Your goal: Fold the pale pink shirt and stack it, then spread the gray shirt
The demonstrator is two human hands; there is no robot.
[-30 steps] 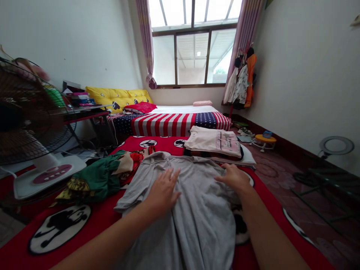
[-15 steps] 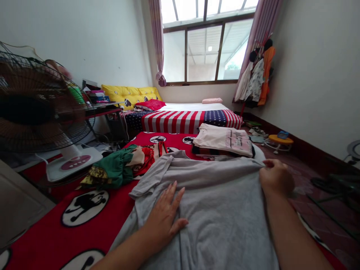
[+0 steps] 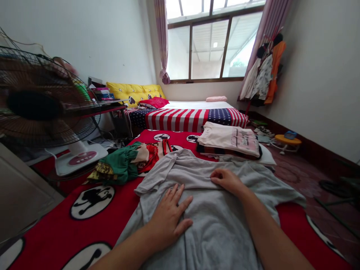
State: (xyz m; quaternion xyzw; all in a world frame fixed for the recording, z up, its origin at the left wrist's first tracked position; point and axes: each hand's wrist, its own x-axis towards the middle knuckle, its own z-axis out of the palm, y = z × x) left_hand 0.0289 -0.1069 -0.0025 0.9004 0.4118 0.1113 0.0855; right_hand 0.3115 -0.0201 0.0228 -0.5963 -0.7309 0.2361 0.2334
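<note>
Red mat (image 3: 53,221) here, gray tee (image 3: 213,221) spread on it. Left hand (image 3: 168,219) pressing flat, grip wide; right hand (image 3: 227,180) resting on the tee, grip narrow.

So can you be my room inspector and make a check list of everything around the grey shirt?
Surface: red rug with black-and-white mouse prints.
Job's things: grey T-shirt spread out on the rug.
Clutter: heap of green and red clothes left of the T-shirt; folded pale shirt on a pile beyond it.
Hands: left hand flat on the T-shirt, fingers spread; right hand resting on it farther up, fingers lightly curled.
Cables: thin cables behind the base of the electric fan.
Surroundings: bed with a stars-and-stripes cover, window, hanging clothes, yellow stool.
</note>
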